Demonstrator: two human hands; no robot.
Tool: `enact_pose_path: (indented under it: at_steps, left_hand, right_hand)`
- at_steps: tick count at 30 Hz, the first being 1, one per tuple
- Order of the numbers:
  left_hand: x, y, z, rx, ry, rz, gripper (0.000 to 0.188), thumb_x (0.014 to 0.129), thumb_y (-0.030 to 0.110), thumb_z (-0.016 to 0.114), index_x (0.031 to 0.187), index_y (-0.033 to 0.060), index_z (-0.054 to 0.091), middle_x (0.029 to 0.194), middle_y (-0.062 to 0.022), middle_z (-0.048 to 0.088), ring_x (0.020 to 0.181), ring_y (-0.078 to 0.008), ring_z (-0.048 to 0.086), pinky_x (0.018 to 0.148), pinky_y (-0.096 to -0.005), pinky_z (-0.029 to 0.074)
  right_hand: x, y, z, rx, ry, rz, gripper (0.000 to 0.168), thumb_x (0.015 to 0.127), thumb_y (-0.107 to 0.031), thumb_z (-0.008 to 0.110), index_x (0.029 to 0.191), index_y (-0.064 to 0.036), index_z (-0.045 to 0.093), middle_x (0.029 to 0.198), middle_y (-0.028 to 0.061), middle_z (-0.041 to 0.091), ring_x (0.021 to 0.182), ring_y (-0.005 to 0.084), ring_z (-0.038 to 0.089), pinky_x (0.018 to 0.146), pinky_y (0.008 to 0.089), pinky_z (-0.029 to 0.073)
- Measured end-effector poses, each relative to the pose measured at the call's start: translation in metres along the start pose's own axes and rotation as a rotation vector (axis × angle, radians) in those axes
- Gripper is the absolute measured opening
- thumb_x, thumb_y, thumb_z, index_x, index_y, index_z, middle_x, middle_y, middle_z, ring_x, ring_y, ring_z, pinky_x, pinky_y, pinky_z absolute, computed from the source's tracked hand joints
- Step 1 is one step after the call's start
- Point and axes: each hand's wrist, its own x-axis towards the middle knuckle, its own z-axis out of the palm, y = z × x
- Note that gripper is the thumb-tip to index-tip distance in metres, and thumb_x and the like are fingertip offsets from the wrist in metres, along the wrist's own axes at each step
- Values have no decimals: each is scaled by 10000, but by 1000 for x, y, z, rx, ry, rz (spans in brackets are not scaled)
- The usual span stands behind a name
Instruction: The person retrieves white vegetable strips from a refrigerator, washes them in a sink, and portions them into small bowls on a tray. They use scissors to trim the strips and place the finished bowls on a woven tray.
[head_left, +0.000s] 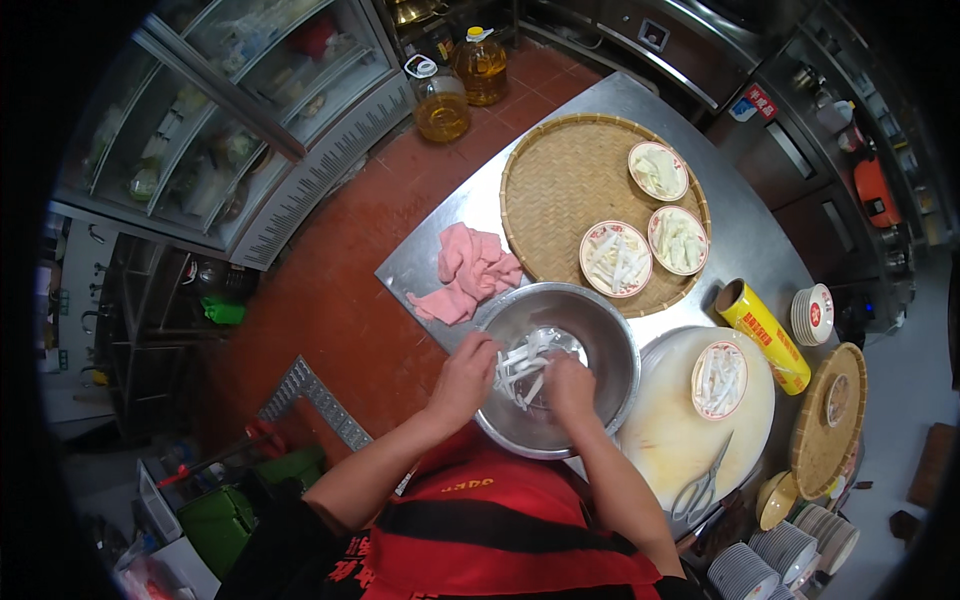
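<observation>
A steel bowl (611, 375) stands at the near table edge, close against a red apron (480, 517). White strips of food (525, 364) and a shiny clear patch lie in its bottom. My left hand (471, 371) is over the bowl's left rim, its fingers curled beside the strips; whether they grip rim or strips is unclear. Down inside the bowl, my right hand (571, 386) touches the right end of the strips, fingertips hidden. To the right, a small plate of similar white strips (720, 380) rests on a round cutting board (667, 450).
Behind the bowl, a woven bamboo tray (559, 187) holds three filled plates. A pink cloth (472, 270) lies left of it. Scissors (701, 487) lie on the board; a yellow film roll (765, 337) and stacked dishes (810, 316) are beyond. Oil jugs (442, 109) stand on the floor.
</observation>
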Motion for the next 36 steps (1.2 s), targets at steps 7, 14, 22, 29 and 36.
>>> enact_pose_path:
  at_steps: [7, 14, 22, 29, 36]
  left_hand:
    - [19, 7, 49, 505, -436, 88, 139, 744, 51, 568, 859, -21, 590, 924, -179, 548, 854, -307, 608, 685, -368, 544]
    - [26, -14, 76, 670, -440, 63, 100, 784, 86, 574, 870, 38, 586, 857, -130, 613, 788, -255, 649, 628, -330, 551]
    - [20, -15, 76, 735, -401, 81, 77, 801, 110, 575, 854, 53, 581, 826, -113, 623, 781, -248, 652, 629, -341, 539]
    - [23, 3, 67, 672, -424, -18, 97, 805, 132, 584, 833, 40, 588, 810, -149, 637, 748, -306, 654, 643, -389, 528]
    - [30, 18, 41, 285, -368, -234, 181, 758, 165, 649, 887, 40, 623, 785, -145, 656, 725, -312, 645, 649, -390, 506]
  right_hand:
    - [-5, 24, -51, 112, 1, 25, 194, 791, -211, 598, 881, -59, 678, 782, 183, 650, 756, 347, 636, 715, 423, 503]
    - [-56, 50, -120, 772, -46, 299, 206, 821, -201, 643, 917, -19, 660, 663, 94, 629, 529, 146, 592, 554, 287, 495]
    - [-100, 167, -203, 891, 298, 493, 247, 832, -130, 638, 958, 81, 625, 672, 54, 588, 512, 89, 538, 488, 216, 459]
    - [-78, 224, -197, 736, 244, 531, 268, 806, -100, 654, 1002, 80, 619, 684, 62, 597, 528, 92, 555, 494, 220, 492]
    - [-96, 222, -220, 900, 252, 446, 227, 819, -50, 623, 1017, 61, 606, 791, 73, 607, 602, 99, 577, 559, 220, 515]
